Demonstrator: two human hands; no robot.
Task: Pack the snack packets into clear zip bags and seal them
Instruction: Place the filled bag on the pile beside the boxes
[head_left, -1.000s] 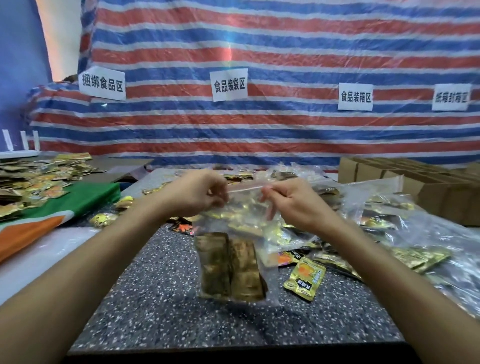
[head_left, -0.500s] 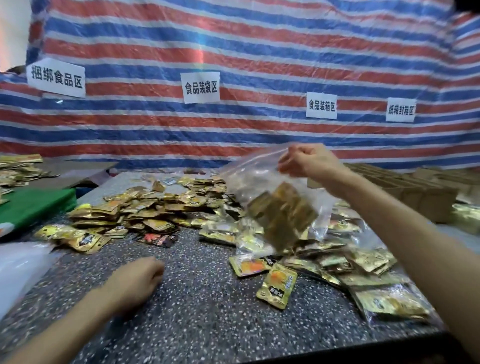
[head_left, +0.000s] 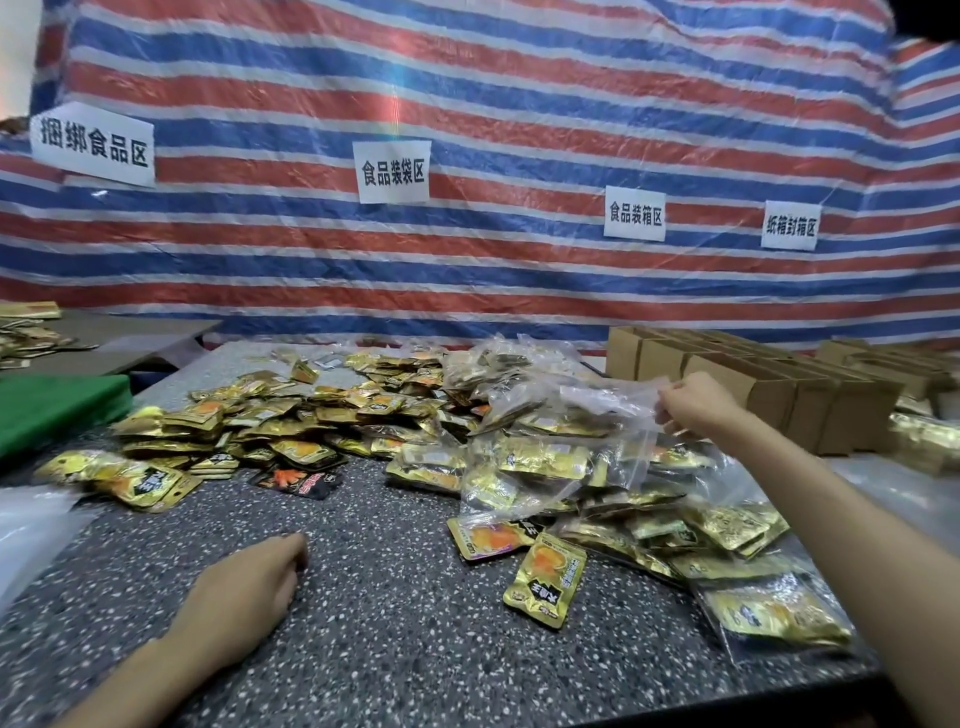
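Noted loose snack packets (head_left: 249, 415) heaped left of centre on the table (head_left: 374, 665).

Found left hand (head_left: 244, 592) resting on bare table near the front edge, fingers loosely curled, nothing held.

Logged one stray packet (head_left: 545, 579) lying flat to its right, apart from the heaps.

Found right hand (head_left: 696, 410) raised over the pile of packed bags (head_left: 540, 457), fingers pinching the edge of a clear zip bag (head_left: 608, 397) that droops onto that pile. Cannot tell contents or seal state.

Judged as a bag being set down.

Recommend:
- Check the zip along its full length before release.
- Lay flat on the pile's top, not its slope.
- Keep clear of the cardboard boxes (head_left: 779, 387) just behind.
- Send the idle hand to the loose heap.
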